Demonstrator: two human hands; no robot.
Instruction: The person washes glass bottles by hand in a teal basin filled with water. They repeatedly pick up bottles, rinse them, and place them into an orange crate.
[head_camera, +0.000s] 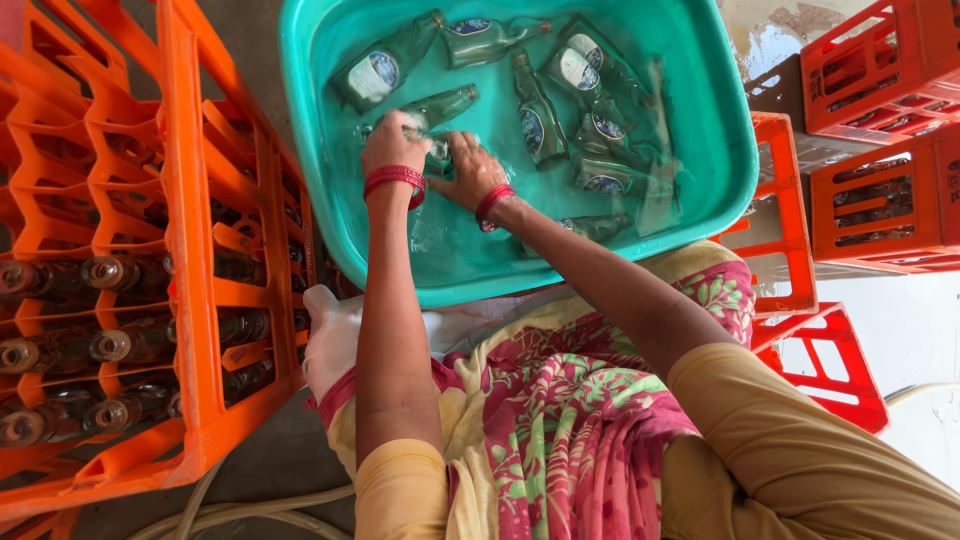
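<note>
1. Floral lap cloth (560, 420) lies nearest, below both hands.
2. Left hand (393, 148) and right hand (470, 172) together grip one bottle (437, 152) in the teal tub (720, 130).
3. Oval blue-white labels mark bottles (535, 120) beyond the right hand.
4. Orange crate (190, 250) stands left.

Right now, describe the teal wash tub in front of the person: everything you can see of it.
The tub is a wide teal basin that looks like plastic, with rounded corners and a thick rolled rim. It holds clear water and several green glass bottles with oval labels, lying on their sides. It sits between orange crates and red crates, its near rim against the person's lap. The left hand and right hand reach into it, both closed on one bottle in the water.
</note>
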